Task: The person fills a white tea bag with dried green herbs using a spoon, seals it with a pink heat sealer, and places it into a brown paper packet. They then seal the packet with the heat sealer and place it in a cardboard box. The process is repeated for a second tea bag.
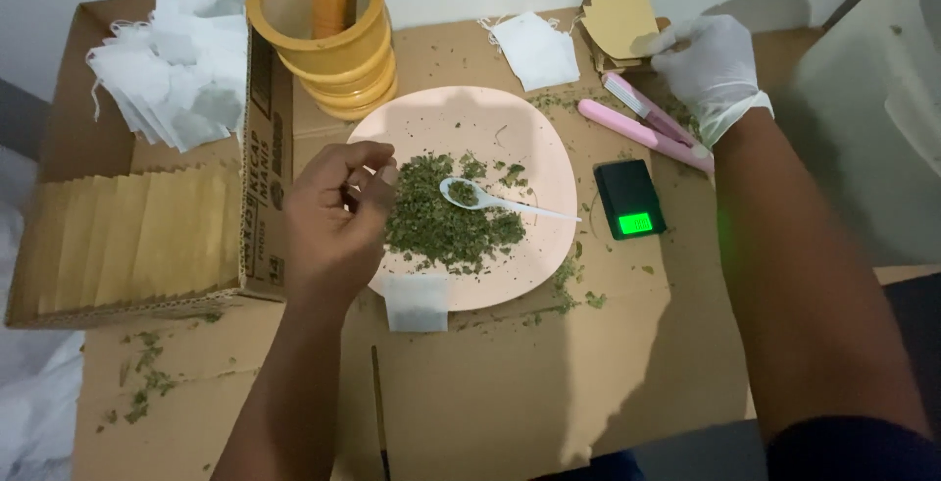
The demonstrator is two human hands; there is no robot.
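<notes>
- Cardboard sheet (549, 383) covers the work surface, with green flakes scattered over it.
- The bare left hand (333, 221) hovers over the left rim of a pale pink plate (534, 138), fingertips pinched together at the edge of a heap of dried green leaf (441, 221); whether any leaf sits between them cannot be told.
- A small white spoon (500, 199) lies on the plate, its bowl filled with leaf and its handle pointing right.
- An empty white filter bag (417, 304) lies at the plate's near rim, just below the left hand.
- The right hand (711, 64), in a white glove, reaches to the far right and closes its fingers on a stack of tan paper envelopes (618, 22).
- A pink sealing tool (647, 128) lies just beside that hand, and a small black pocket scale (629, 199) with a lit green display sits right of the plate.
- An open carton (260, 148) at left holds more white bags and a row of tan envelopes; a stack of yellow mortars (338, 50) with a wooden pestle stands behind the plate.
</notes>
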